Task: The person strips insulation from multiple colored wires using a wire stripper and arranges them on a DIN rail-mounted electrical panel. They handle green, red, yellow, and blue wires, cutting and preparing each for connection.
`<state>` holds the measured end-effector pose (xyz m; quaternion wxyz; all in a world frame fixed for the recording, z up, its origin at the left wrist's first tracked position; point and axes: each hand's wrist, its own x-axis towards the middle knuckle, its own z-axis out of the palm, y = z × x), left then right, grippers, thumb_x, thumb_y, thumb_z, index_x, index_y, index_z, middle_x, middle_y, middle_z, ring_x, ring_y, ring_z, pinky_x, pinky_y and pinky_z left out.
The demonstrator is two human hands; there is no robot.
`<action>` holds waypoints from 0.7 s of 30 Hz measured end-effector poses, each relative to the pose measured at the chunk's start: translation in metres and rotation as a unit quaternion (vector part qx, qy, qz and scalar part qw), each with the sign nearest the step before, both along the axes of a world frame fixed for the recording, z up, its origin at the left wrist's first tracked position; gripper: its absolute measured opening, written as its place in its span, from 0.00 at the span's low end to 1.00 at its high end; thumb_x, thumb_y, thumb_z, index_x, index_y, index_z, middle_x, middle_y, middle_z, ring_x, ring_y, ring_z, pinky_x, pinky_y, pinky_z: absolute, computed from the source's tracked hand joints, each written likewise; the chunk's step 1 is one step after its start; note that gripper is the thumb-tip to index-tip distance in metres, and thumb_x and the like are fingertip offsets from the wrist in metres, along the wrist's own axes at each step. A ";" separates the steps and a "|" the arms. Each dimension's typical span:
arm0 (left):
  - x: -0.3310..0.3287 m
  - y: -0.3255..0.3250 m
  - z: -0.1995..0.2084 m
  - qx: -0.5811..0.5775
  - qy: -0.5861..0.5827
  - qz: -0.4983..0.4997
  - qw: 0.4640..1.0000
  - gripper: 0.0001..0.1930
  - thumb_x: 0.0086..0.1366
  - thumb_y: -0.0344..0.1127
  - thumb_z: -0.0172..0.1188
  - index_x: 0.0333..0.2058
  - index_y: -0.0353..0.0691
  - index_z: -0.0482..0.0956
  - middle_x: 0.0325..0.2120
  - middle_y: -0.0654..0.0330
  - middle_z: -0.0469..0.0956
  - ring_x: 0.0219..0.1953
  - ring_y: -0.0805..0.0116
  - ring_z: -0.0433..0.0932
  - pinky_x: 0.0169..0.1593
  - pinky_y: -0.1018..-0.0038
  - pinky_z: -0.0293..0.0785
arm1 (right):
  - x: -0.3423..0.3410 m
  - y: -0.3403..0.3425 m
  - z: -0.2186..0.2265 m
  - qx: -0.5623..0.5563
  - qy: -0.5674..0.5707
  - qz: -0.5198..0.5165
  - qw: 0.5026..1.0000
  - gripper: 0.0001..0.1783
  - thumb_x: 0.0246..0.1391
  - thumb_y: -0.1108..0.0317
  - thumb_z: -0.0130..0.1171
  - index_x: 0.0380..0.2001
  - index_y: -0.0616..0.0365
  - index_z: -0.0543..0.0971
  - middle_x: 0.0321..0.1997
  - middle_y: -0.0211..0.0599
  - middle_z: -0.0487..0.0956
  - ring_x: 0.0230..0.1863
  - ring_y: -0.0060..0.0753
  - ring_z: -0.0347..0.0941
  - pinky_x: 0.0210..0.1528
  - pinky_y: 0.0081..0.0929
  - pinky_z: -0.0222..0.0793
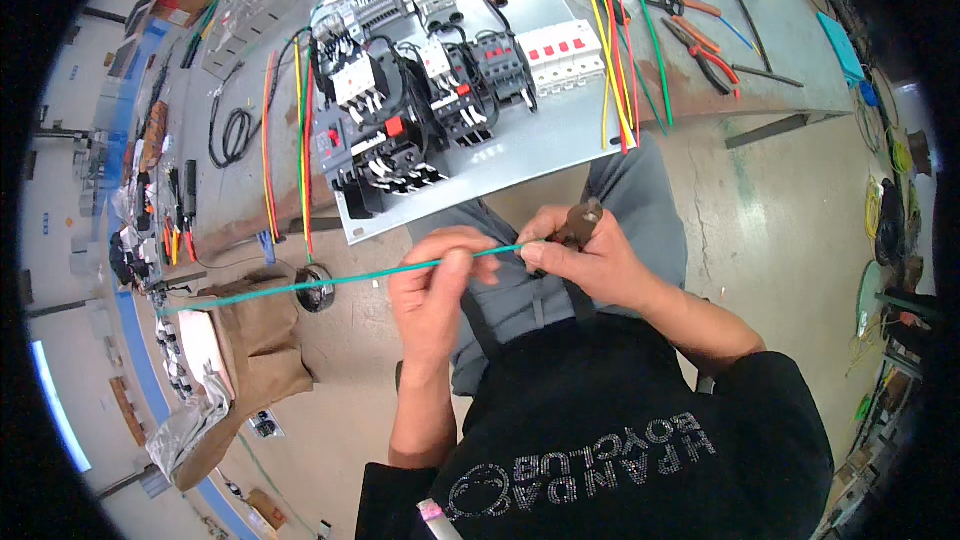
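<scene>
A long green wire runs in front of me, stretching out to the left past my lap. My left hand pinches it between thumb and fingers. Just to the right, my right hand grips the wire's near end with thumb and forefinger. The same hand also holds a dark brown metal tool, like pliers or a wire stripper; most of it is hidden by the fingers. Beyond both hands lies a metal mounting plate with contactors, black wiring and a row of white breakers with red switches.
The plate overhangs the near edge of a grey workbench. Red-handled pliers and orange-handled pliers lie at the right. Coloured wires hang over the bench edge. A brown paper bag and a tape roll sit at the left.
</scene>
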<state>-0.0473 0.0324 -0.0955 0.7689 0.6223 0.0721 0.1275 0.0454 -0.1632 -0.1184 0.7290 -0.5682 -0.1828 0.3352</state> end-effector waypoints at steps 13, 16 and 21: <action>0.006 -0.021 -0.002 0.038 -0.010 -0.046 0.998 0.14 0.72 0.35 0.60 0.45 0.27 0.82 0.42 0.49 0.79 0.33 0.65 0.81 0.37 0.73 0.78 | 0.002 -0.006 0.006 0.022 -0.254 -0.090 0.963 0.07 0.58 0.73 0.68 0.38 0.62 0.82 0.32 0.36 0.80 0.32 0.29 0.76 0.35 0.26 0.71; 0.006 -0.021 0.001 0.051 -0.021 -0.058 0.997 0.10 0.68 0.26 0.63 0.45 0.28 0.83 0.43 0.50 0.80 0.36 0.67 0.82 0.39 0.74 0.80 | 0.002 -0.005 0.007 0.033 -0.279 -0.098 0.955 0.08 0.55 0.74 0.69 0.38 0.61 0.82 0.32 0.36 0.80 0.32 0.31 0.77 0.34 0.27 0.71; 0.003 -0.026 0.003 0.103 -0.040 -0.036 0.993 0.11 0.63 0.20 0.65 0.44 0.30 0.85 0.41 0.51 0.81 0.35 0.68 0.83 0.39 0.77 0.80 | 0.002 -0.002 0.016 0.036 -0.366 -0.131 0.921 0.10 0.51 0.74 0.72 0.37 0.60 0.82 0.31 0.38 0.80 0.31 0.38 0.77 0.33 0.30 0.72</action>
